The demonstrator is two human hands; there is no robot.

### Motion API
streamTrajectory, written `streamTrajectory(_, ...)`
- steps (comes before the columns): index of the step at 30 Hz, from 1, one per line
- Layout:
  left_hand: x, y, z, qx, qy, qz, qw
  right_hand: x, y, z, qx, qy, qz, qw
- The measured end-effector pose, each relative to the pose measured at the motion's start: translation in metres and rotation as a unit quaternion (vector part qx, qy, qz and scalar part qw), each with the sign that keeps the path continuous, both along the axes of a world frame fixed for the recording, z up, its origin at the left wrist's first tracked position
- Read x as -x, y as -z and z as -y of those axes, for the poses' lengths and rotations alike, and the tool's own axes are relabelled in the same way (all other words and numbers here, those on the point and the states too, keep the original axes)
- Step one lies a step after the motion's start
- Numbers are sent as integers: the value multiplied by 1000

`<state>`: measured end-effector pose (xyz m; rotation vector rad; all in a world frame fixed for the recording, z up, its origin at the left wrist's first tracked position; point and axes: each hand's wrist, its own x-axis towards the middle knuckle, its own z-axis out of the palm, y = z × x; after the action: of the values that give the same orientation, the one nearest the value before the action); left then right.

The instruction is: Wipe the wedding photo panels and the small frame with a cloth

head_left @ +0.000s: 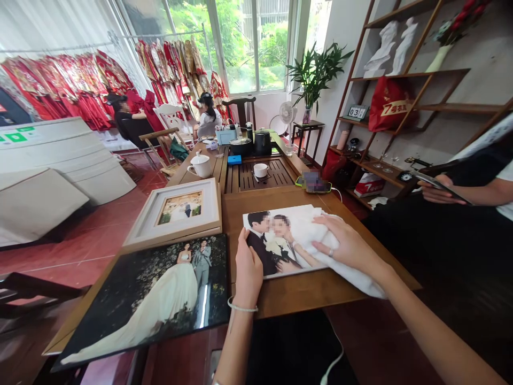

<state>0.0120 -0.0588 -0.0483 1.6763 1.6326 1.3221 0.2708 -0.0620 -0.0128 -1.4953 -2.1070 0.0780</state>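
Observation:
A wedding photo panel (286, 251) lies on the wooden table (288, 302) in front of me. My left hand (248, 262) grips its left edge, with the fingers curled along the side. On the panel's right part, my right hand (340, 240) presses a white cloth (355, 275) against the surface; the cloth trails off toward the lower right. A large glossy wedding photo (168, 305) rests at the left, jutting past the table's near edge. Behind it lies a pale framed photo (180, 208) of a couple.
Farther back are a white lidded cup (200, 165), a small white cup (260, 170) on the slatted tea tray (276, 179), a blue box (234, 160) and a phone (315, 183) with a cable. A person's hand (443, 187) holding a device is at the right.

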Motion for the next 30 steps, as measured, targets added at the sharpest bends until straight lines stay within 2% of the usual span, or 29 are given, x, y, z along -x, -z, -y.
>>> streamTrajectory(5, -1, 2, -1, -10, -2, 14, 1000, 23, -3, -47, 11, 53, 25, 998)
streamTrajectory(7, -1, 1, 0, -10, 0, 26, 1000, 42, -7, -59, 19, 50, 36, 998)
streamTrajectory(9, -1, -1, 1, -4, -1, 45, 999, 65, -11, -66, 19, 19, 38, 999)
streamTrajectory(12, -2, -6, 3, 4, -11, 77, 997, 97, -15, -64, 21, -47, 34, 998)
streamTrajectory(16, -2, -6, 4, 2, -13, 121, 993, 116, -17, -37, 27, -140, 37, 989)
streamTrajectory(22, -1, 2, 2, 30, -3, 160, 987, 94, -25, 10, 48, -263, 33, 963)
streamTrajectory(25, -1, 3, 1, 12, -1, 133, 991, 74, -29, 24, 70, -298, 18, 952)
streamTrajectory(27, -1, 3, 1, -4, 1, 84, 996, 61, -28, 26, 77, -287, 9, 955)
streamTrajectory(30, -3, 5, 1, -18, 1, 17, 1000, 40, -19, 20, 66, -221, 1, 973)
